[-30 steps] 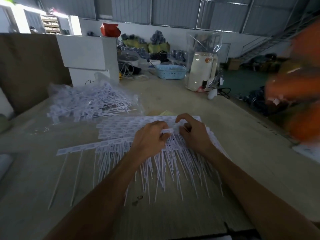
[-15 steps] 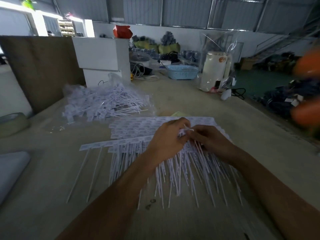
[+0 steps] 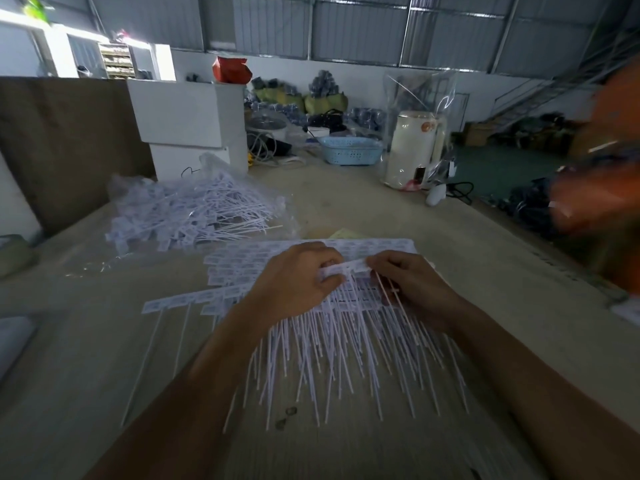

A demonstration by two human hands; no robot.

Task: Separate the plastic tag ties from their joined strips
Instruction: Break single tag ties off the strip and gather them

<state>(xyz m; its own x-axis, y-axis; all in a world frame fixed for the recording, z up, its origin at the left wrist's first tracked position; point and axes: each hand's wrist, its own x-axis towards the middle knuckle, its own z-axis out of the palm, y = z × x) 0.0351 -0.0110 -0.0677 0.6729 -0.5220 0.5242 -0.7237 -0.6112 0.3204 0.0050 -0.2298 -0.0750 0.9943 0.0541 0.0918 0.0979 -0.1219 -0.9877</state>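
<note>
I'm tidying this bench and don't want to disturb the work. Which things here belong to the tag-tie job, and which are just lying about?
Part of the job:
- strip of ties pinched between left hand and right hand
- stack of joined strips under the hands
- pile of ties on clear plastic

Lying about:
- blue basket
- white kettle
- white boxes
- red bag

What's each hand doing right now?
Left hand: closed, pinching the strip of tag ties.
Right hand: closed, pinching the same strip's other end.
</note>
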